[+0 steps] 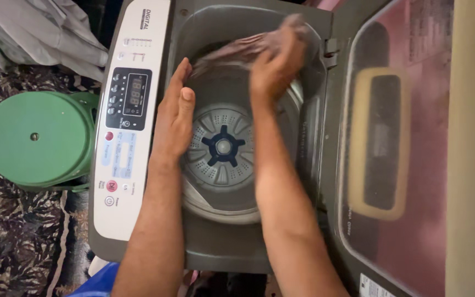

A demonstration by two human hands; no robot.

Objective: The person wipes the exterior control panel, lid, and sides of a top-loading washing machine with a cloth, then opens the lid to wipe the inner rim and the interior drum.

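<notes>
Over the open grey top-loading washing machine (pixel 314 181), the right hand (pixel 273 69) clutched a crumpled maroon cloth (pixel 237 49) at the drum's rim, not yet dropped in, while the open left hand (pixel 174 113) touched it.

Dark floral rug (pixel 12 242), round green stool (pixel 34 137), grey cloth (pixel 39 33) behind.

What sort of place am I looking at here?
Probably a home laundry corner: an open top-loading washing machine with its control panel, a green plastic stool beside it, and pale cloth heaped nearby.
</notes>
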